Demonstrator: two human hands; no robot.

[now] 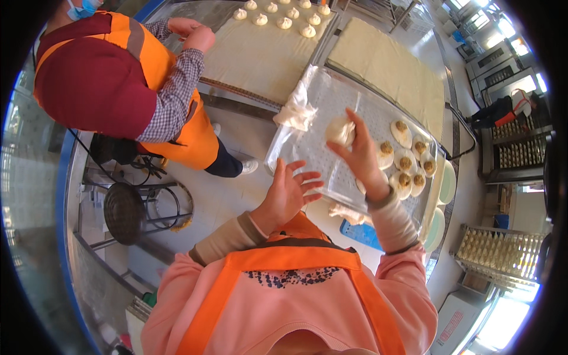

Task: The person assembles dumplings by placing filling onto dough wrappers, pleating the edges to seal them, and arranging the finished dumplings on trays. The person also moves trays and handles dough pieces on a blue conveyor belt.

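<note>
My right hand point(359, 153) holds a pleated ball of dough point(340, 131) between thumb and fingers, over a perforated metal tray point(326, 95). The ball looks slightly blurred. My left hand point(290, 188) is held beside the tray's near left corner, palm up with fingers spread, and nothing is in it. On the right part of the tray lie several flat dough rounds point(405, 160), each with a brown filling on top. A crumpled white cloth point(298, 111) hangs over the tray's left edge.
A co-worker point(111, 80) in an orange apron stands at the left, beside a cloth-covered board point(253, 53) with several shaped buns point(284, 22). Beyond the tray lies another covered board point(390, 71). A round stool point(125, 213) stands lower left; racks of dough pieces point(501, 250) stand right.
</note>
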